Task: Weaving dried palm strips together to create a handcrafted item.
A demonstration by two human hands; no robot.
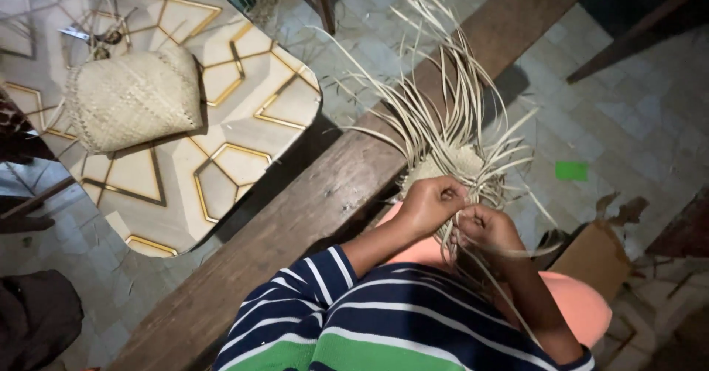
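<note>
**Weaving pale strips over the lap**

Looking down, I see my left hand and right hand close together over my lap, each with fingers curled and pinching pale strips at the near edge of a half-made weave. Its small woven patch lies just beyond my knuckles; loose strips fan up and away from me, long axis running toward the top of the view, a few trailing down past my right wrist. A wooden bench crosses diagonally under the work. On the patterned worktop to the left sits a finished basket, well apart. A torn carton stands by my right knee.
</note>
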